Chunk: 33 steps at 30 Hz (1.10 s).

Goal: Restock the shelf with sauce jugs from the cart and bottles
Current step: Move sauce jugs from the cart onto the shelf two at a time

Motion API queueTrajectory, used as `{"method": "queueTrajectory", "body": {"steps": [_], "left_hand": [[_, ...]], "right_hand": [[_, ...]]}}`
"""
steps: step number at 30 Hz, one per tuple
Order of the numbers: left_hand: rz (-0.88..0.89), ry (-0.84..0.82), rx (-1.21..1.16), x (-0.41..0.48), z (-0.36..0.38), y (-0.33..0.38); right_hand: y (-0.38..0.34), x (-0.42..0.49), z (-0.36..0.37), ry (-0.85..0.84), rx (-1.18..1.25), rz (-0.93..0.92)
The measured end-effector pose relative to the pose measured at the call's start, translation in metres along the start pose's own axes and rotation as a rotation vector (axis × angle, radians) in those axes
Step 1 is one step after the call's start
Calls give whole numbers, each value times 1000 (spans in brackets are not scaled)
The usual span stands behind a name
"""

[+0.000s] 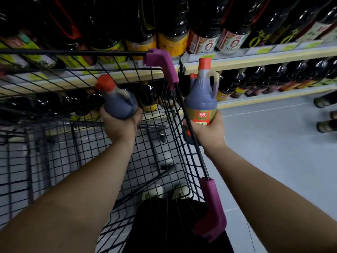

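My left hand grips the base of a dark sauce jug with an orange-red cap, held tilted above the black wire cart. My right hand grips a second dark jug by its lower labelled part, upright, just right of the cart's rim. Its red cap reaches the edge of the shelf. Another red-capped jug shows partly behind it on the lower shelf level.
Rows of dark sauce bottles fill the upper shelf, and more stand on the lower one. The cart has purple corner guards. A few bottles lie at the right edge on the grey floor.
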<state>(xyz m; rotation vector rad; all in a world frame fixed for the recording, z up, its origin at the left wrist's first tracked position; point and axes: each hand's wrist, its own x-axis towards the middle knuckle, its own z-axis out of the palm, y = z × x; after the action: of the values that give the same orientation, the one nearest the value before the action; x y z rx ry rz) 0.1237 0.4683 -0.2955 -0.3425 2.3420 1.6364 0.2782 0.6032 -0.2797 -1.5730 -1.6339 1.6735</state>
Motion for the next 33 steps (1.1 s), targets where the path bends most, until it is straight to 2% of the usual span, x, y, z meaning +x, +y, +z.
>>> {"method": "queueTrajectory", "body": {"steps": [4,10,16,19,25,33], "left_hand": [[41,-68,144,-19,-16,15],[111,-227,198,-60,-49,71],[152,-491,251,-101,-84,138],[166,-652,193,-126,-88,172],[50,-911,103,-188,-59,216],[15,-1075,69,-313,26,244]], "right_hand": [[-16,-17,-8,-1,-12,-35],[-59,-63,-34,-9,-12,-24],[-107,-129,-79,71,-12,-44],[-121,-153,-102,107,39,-48],[-138,-178,-161,168,178,-60],[-134,-179,-298,231,356,-96]]}}
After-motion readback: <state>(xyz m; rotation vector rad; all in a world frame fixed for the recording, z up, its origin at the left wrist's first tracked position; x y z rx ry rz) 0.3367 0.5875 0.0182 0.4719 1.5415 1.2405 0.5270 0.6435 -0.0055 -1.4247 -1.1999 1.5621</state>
